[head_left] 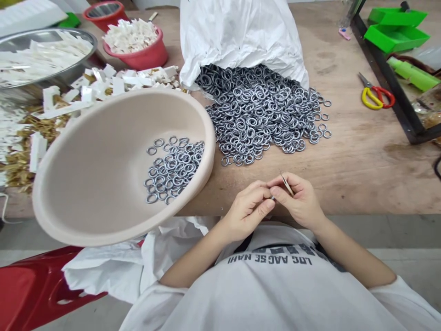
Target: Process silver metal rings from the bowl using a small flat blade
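My left hand [248,207] and my right hand [299,198] meet at the table's front edge, fingers pinched together. Between their fingertips shows a sliver of a grey metal ring [273,198], mostly hidden. A small slim tool with a pointed metal tip [287,185] sticks up from my right hand; whether it is a blade or tweezers I cannot tell. Beyond my hands lies a large heap of grey metal rings [258,115], spilling from a white sack [241,34]. Left of my hands, a beige basin [93,161] holds a smaller pile of rings [175,168].
Scissors [375,96] with yellow and red handles lie at the right, beside a dark metal frame [392,78] and green trays [396,37]. White and gold pieces [86,94], a steel bowl [93,48] and a red bowl [151,56] crowd the left. A red stool [37,285] stands below.
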`<state>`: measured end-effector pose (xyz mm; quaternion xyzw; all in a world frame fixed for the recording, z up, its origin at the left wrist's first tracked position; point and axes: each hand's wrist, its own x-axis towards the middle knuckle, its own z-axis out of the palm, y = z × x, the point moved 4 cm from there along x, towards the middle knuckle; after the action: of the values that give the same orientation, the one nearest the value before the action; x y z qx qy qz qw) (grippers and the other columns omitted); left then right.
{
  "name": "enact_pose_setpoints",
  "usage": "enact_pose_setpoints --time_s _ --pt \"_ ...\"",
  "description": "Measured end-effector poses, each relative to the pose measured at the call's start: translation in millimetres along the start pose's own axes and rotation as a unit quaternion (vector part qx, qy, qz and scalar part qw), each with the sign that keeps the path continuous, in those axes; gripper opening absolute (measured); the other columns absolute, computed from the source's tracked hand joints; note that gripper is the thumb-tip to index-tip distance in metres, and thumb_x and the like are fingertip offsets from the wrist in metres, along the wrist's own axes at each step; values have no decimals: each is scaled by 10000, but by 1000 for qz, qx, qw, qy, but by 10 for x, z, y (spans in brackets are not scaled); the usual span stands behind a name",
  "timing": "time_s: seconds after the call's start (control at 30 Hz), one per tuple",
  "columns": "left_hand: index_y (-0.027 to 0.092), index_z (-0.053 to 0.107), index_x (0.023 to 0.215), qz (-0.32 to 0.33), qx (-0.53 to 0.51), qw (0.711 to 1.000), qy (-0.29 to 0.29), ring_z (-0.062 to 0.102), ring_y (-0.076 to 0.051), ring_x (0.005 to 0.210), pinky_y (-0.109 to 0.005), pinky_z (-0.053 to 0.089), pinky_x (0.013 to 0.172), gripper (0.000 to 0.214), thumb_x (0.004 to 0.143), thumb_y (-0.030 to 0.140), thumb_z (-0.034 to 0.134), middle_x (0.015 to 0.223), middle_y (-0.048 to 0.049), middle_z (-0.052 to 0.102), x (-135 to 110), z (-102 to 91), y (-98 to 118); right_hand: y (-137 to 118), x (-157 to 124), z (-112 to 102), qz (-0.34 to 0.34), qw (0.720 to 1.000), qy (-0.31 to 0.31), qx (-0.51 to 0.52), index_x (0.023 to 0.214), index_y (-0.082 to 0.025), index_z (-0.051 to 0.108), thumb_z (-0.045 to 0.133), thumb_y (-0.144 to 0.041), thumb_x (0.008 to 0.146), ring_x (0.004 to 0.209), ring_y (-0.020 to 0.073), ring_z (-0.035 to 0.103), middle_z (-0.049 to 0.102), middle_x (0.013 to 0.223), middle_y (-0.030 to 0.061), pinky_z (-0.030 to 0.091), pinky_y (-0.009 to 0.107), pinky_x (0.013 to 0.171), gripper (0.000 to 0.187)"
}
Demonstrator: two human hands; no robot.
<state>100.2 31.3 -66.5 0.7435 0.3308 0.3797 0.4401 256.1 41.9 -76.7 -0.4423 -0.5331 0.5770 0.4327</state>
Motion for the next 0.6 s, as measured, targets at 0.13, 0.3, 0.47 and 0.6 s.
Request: enact_pose_setpoints --time_s 0.13,0.3,0.47,0.6 --pt "173 664 948 -8 7 1000 1 591 -197 973 -329 470 894 181 1007 261 516 991 -86 630 -15 18 -3 17 7 -14 -13 1000 -14 -21 976 -222 712 738 -415 875 790 164 612 678 854 9 491 305 753 220" --pt "174 677 948 -12 -12 1000 9 588 -176 931 -307 465 876 187 1011 244 516 938 -63 608 -10 12 16 -6 40 -102 -53 997 -1 -61 994 -216 696 630 -411 960 730 138 588 653 804 -8 451 272 696 208" --pt "172 671 946 -11 -14 1000 26 574 -163 908 -289 456 838 170 1009 230 525 942 -58 596 -11 2 10 -99 -92 -159 -136 963 10 -232 855 -200 613 615 -451 961 670 125 510 557 732 -19 360 265 624 273" --pt "168 661 927 -8 -13 999 28 567 -160 903 -284 450 821 177 1012 232 519 951 -57 591 -7 16 -6 -146 -182 -101 -167 924 -25 -344 726 -199 495 535 -452 1001 595 107 430 456 662 -34 268 278 568 375"
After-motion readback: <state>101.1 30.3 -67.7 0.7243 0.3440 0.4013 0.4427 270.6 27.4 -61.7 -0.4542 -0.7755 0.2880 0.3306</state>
